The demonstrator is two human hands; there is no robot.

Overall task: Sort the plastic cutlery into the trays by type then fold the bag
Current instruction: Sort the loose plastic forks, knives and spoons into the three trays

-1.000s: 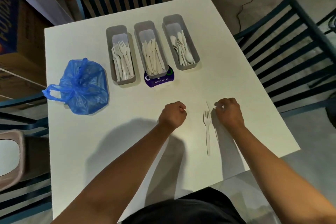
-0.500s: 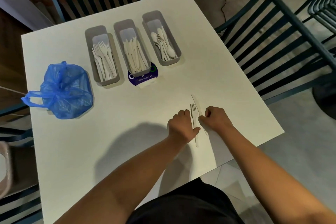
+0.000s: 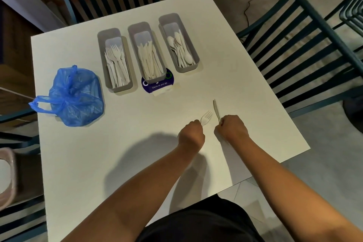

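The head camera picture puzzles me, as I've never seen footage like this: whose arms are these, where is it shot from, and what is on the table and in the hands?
No machine here: a person wears a camera on the head, looking down at their own arms. The left hand grips a plastic fork; the right hand grips a plastic knife. On the white table stand three grey trays: forks, knives, spoons. A knotted blue bag lies to their left.
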